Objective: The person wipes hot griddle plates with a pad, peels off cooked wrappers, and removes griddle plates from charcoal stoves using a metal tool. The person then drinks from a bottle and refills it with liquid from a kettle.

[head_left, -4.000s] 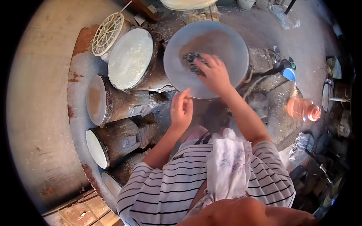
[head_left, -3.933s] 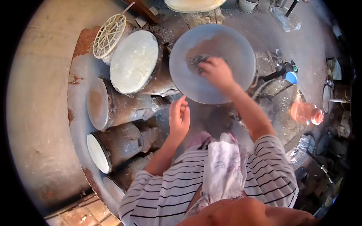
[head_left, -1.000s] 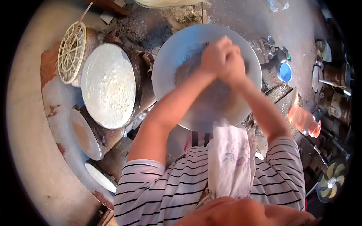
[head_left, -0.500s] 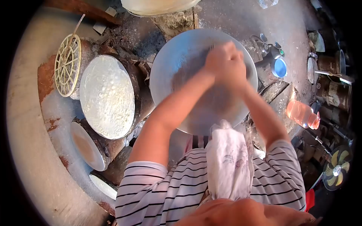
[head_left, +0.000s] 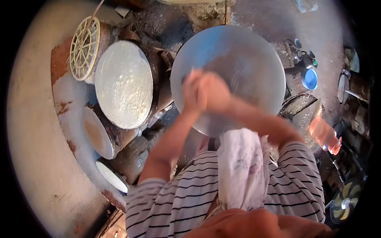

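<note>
A large round grey metal pan lies in front of me, with a brownish, streaked surface. Over its left side my left hand and my right hand are pressed together, fingers closed. Both hands are blurred by motion. A small dark bit shows at their left edge, but what they grip is hidden beneath them. Just left of the pan stands another round pan full of a pale, whitish, bubbly layer.
Left are a round slatted lattice, a smaller brownish pan and a pale round pan. Right are a blue bowl, an orange translucent bottle and a fan. A light cloth hangs over my striped shirt.
Both hands have swept together from the pan's upper right to its left side, staying closed. The view has shifted, so the surroundings sit a little further right and most sit higher.
</note>
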Motion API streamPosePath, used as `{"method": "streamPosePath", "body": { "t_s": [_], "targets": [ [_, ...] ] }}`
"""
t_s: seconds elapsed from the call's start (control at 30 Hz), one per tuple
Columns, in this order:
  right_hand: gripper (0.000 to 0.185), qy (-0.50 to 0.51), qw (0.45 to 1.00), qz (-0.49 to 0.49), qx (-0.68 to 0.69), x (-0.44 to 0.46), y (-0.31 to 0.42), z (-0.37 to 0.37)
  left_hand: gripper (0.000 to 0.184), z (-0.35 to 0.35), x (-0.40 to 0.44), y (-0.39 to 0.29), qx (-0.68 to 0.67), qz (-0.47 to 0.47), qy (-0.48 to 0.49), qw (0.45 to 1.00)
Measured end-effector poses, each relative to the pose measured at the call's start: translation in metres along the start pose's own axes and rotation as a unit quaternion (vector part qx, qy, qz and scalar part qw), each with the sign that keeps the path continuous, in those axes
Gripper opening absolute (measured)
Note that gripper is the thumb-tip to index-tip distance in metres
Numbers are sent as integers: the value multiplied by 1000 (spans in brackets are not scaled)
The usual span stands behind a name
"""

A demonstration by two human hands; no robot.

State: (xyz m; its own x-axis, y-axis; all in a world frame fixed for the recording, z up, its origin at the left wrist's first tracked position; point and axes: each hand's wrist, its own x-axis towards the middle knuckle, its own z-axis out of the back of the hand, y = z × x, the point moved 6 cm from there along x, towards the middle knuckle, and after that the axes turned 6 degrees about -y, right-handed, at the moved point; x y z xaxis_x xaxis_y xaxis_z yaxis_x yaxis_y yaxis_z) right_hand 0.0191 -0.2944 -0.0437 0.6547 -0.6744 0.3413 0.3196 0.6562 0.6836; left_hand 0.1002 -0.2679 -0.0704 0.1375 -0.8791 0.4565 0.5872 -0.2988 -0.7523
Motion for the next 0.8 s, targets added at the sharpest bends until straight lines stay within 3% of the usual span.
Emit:
{"method": "streamPosePath", "body": {
  "t_s": [0.03,0.07,0.1,0.17,0.2,0.27,0.3,0.33,0.37,0.4,0.43,0.47,0.57,0.63,0.7,0.73,0.77,0.8],
  "targets": [
    [19,6,994,-45,-94,20,-32,2,27,-14,42,5,-3,-16,-30,999],
    [14,-25,986,-97,-133,44,-52,21,27,-32,85,17,-37,-41,10,998],
    [14,-76,986,-65,-131,61,-77,30,27,-40,122,6,-75,-78,-19,994],
    [14,-159,973,0,-166,76,-94,46,31,-59,157,9,-106,-100,29,989],
    [16,-71,983,-60,-159,72,-98,37,31,-56,141,12,-101,-79,8,992],
    [19,-66,987,-74,-127,19,-51,20,31,-37,65,4,-104,-36,-12,994],
    [24,-46,997,-15,-57,-15,-18,12,31,-21,15,-10,-111,-15,-10,994],
    [30,-44,995,-49,-81,-46,16,0,31,-11,-1,-27,-99,-20,5,995],
    [38,-88,978,-5,-187,-66,31,-10,32,-2,-16,-44,-86,-26,19,996],
    [44,-33,994,-13,-107,-74,27,-16,33,8,-32,-61,-74,-31,34,996],
    [40,-31,999,-17,-31,-53,11,-10,34,0,-21,-45,-92,2,1,996],
    [33,48,994,-81,-50,-14,0,8,35,-13,3,-18,-106,32,-33,993],
    [19,-116,970,-30,-212,64,-72,19,36,-40,124,24,-136,-68,-5,988],
    [20,-57,980,-66,-181,101,-104,23,34,-46,165,29,-89,-104,-8,991],
    [26,33,984,-85,-156,70,-71,5,35,-32,127,28,-75,-68,-39,994],
    [29,79,982,-92,-145,46,-46,0,31,-16,77,24,-71,67,-15,995],
    [29,61,987,-12,-147,13,-16,-22,36,0,18,18,-56,130,-32,989],
    [28,34,989,34,-139,-17,8,-40,39,21,-19,-19,14,56,-15,998]
  ]
}}
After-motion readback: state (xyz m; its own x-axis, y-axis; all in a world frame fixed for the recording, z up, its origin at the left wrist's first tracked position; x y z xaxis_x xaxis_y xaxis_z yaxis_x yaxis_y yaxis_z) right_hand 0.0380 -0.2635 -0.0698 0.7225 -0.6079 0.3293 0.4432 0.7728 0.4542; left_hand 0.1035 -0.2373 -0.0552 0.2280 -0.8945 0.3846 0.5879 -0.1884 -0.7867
